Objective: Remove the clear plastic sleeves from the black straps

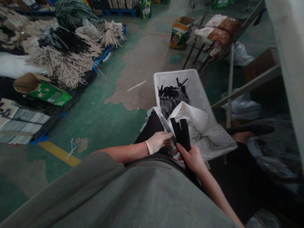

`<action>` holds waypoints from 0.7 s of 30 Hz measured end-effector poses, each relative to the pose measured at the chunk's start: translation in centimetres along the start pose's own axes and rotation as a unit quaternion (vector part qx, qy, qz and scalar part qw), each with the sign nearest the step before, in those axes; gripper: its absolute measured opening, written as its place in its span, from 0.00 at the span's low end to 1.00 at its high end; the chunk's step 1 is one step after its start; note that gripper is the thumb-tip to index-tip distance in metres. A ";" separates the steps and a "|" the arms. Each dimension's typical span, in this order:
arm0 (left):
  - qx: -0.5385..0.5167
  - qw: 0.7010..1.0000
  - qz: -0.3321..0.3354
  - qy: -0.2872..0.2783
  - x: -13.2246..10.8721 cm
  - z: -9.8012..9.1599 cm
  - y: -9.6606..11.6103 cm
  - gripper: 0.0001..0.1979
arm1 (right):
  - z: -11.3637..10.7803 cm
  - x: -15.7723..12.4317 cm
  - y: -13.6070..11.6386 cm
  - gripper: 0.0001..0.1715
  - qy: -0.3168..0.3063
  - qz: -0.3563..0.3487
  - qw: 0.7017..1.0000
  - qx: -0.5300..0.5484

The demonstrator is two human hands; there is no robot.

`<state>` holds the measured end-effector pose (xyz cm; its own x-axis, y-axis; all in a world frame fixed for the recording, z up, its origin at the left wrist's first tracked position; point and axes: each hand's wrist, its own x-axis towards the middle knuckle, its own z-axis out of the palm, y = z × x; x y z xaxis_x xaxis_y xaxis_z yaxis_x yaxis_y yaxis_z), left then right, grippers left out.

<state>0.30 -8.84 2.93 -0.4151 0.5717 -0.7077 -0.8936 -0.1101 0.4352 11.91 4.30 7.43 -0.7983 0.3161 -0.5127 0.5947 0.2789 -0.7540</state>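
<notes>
Several flat black strips (184,134) stand fanned out above my lap, and my bare right hand (193,157) is closed round their lower part. My left hand (158,142), in a pale glove, has its fingers pressed together at the left side of the strips; a dark strip seems to lie between its fingertips. A white cloth (204,133) is spread over my lap and the near end of a white plastic bin (198,85). Inside the bin lies a heap of short black pieces (171,96).
Bundles of beige cords (68,63) and a green box (49,93) sit on a pallet at the left. A metal frame (230,88) rises on the right, near clear plastic bags (244,106). An open carton (180,33) stands beyond the bin.
</notes>
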 end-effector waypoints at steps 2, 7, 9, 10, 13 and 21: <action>-0.029 0.999 0.035 0.029 0.1 -0.7 1.0 0.16 | -0.7 -0.4 -0.1 0.29 0.011 0.018 1.000 -0.013; -0.054 0.991 0.091 0.078 0.1 -2.9 3.7 0.17 | -2.8 -2.6 0.5 0.24 0.059 0.002 0.993 -0.106; -0.057 0.993 0.085 0.062 -0.1 -3.1 3.4 0.20 | -2.7 -2.6 0.4 0.23 0.057 -0.008 0.988 -0.141; -0.059 0.994 0.082 0.051 -0.3 -3.0 2.9 0.21 | -2.4 -2.4 0.2 0.23 0.062 -0.010 0.985 -0.160; -0.061 0.996 0.067 0.023 -1.0 -2.0 1.0 0.21 | -1.1 -0.7 -1.0 0.26 0.096 -0.018 0.972 -0.212; -0.078 0.995 0.058 0.002 -0.5 -1.8 1.8 0.22 | -0.6 2.0 -3.2 0.25 0.000 0.005 0.993 -0.121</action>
<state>-1.45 -10.78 3.09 -0.5173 0.5439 -0.6607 -0.8552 -0.2996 0.4229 8.50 4.58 9.04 -0.7928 0.3187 -0.5195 0.6073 0.4859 -0.6286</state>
